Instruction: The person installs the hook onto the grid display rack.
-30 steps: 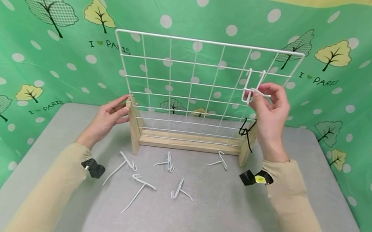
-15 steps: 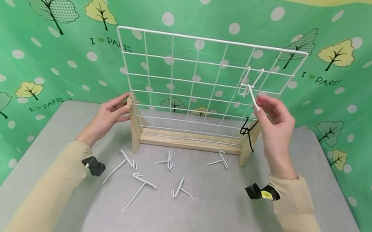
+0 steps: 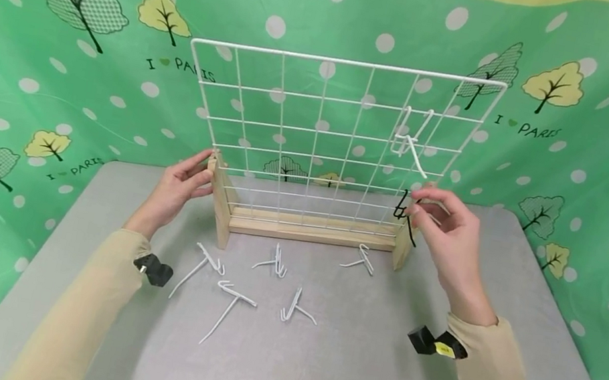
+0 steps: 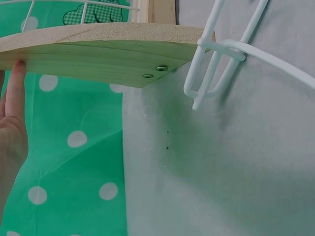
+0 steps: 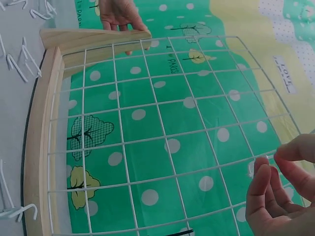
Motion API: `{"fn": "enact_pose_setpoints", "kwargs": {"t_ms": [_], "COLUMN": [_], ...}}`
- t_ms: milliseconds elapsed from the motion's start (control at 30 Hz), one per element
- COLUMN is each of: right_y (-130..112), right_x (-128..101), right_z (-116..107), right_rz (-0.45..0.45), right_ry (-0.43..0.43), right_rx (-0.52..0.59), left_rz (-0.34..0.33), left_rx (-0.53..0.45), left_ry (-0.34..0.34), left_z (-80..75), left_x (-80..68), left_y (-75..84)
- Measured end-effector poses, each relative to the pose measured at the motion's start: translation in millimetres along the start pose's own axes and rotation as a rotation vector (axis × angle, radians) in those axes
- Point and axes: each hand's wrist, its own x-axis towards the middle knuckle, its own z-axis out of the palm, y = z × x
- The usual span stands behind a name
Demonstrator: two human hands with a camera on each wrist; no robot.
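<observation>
One white hook point(image 3: 410, 146) hangs on the grid point(image 3: 315, 131) at its upper right, and the right hand point(image 3: 450, 232), its grip released and empty, hovers just below it. The left hand point(image 3: 176, 188) steadies the left wooden post point(image 3: 217, 198) with straight fingers. Judging by the five hooks point(image 3: 240, 277) on the near surface point(image 3: 345, 374), the next move calls for picking one up.

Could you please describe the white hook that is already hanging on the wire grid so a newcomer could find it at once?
Start at the white wire grid standing upright in its wooden base on the grey table. Look near its upper right corner, above the right hand: the hanging hook sits there, its prong pointing forward and down. It alone is on the grid; the other white hooks lie on the table.
</observation>
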Motion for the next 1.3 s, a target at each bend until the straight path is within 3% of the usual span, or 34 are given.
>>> {"fn": "enact_pose_setpoints", "kwargs": {"t_ms": [400,633,867,1300], "right_y": [1.6,9.7,24.8,49.4], "right_x": [-21.6,-31.0,-42.3,-55.9], "right_z": [2.9,7.0,12.9,28.6], "right_rz": [0.049,0.075,0.078,0.173], "right_ry": [-0.14,-0.205,-0.246,-0.268], "right_rx": [-0.077,-0.06,-0.033,-0.036], "left_rz": [0.016,0.0,-0.008,-0.014], "left_rx": [-0.022,-0.017,-0.019,0.004], "left_ry": [0.008,0.01,0.012,0.008], "left_z": [-3.2,-3.7,-2.6,0.1], "left_x": [-1.5,-1.8,0.0,1.3], "left_y": [-1.9,-1.3,-0.8,0.5]}}
